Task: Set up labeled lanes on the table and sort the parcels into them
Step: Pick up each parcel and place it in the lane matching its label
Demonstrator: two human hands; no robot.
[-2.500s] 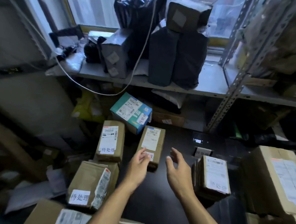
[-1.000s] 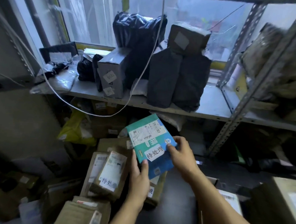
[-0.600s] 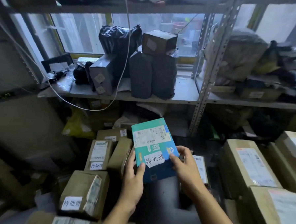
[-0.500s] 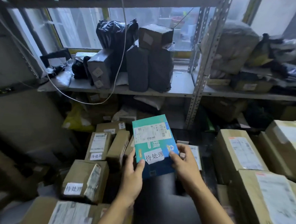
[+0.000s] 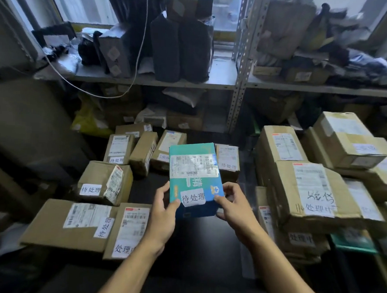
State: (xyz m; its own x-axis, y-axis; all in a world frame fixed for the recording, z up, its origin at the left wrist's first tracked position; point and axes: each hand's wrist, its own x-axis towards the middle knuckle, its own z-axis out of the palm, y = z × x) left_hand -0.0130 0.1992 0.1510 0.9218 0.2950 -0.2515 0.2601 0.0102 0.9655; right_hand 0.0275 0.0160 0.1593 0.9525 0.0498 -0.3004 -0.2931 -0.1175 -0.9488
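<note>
- Centre frame: teal parcel (image 5: 192,177) held up above the dark table (image 5: 205,241).
- Left hand (image 5: 163,214) clamps its lower left edge, grip tight.
- Right hand (image 5: 234,208) pinches the lower right corner.
- Brown labeled boxes (image 5: 105,182) lie left; bigger cartons (image 5: 309,192) are stacked right.

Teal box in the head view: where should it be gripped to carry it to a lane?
Grip the teal box by its long side edges near the lower end, coming from below, as the left hand and right hand do. It is flat and narrow, and this leaves its white label readable.
</note>
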